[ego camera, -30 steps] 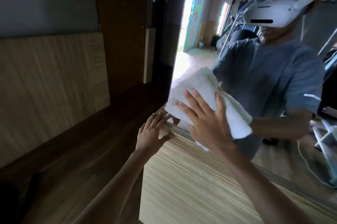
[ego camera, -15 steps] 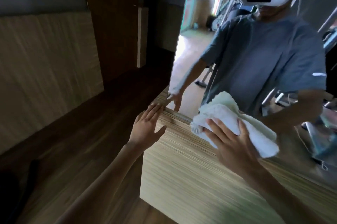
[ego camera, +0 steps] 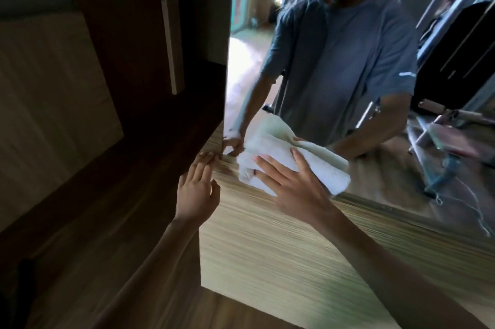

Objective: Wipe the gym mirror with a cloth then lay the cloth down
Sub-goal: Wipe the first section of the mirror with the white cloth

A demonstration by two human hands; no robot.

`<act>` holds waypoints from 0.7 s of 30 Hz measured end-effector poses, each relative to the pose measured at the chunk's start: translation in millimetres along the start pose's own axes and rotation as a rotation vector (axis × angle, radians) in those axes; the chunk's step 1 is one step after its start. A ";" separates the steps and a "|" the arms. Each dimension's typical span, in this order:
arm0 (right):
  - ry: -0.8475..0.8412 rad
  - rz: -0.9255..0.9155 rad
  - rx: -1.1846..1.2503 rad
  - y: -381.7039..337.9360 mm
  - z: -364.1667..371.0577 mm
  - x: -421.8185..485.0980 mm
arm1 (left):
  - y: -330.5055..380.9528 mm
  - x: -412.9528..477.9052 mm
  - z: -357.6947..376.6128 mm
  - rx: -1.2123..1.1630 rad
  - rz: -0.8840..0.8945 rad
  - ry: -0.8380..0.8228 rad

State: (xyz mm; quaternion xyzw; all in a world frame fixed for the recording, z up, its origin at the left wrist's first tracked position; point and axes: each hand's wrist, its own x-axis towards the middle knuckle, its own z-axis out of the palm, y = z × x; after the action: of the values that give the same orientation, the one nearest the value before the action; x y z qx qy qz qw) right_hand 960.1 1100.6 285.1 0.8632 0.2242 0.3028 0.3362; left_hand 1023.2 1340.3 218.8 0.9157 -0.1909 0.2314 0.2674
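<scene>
1. Cloth (ego camera: 328, 174) lies under the right hand (ego camera: 297, 189), whose straight, spread fingers press it on the mirror's (ego camera: 348, 61) lower edge.
2. Both have shifted left since the earlier frame.
3. Left hand (ego camera: 197, 192), fingers straight, touches the mirror corner just beside the cloth.

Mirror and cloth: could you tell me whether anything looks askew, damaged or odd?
Nothing stands out: the bunched cloth is pressed low on the mirror by the right hand, the left hand beside its corner.
</scene>
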 end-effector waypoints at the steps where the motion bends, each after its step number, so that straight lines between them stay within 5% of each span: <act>1: -0.004 0.009 -0.012 9.6 1.5 -20.6 | 1.4 -1.1 1.8 -0.009 -0.011 0.012; 8: -0.156 0.080 -0.084 60.4 -8.8 -134.2 | 11.1 -1.1 12.7 -0.119 -0.065 0.005; 21: -0.008 0.066 -0.049 10.5 -7.0 -32.7 | 75.0 -3.6 23.7 -0.202 -0.374 0.099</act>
State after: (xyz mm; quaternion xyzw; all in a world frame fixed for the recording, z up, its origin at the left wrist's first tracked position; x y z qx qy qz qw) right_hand 933.9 1077.3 284.6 0.8627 0.1869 0.3156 0.3482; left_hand 992.4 1268.6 229.2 0.8912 -0.0266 0.2022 0.4052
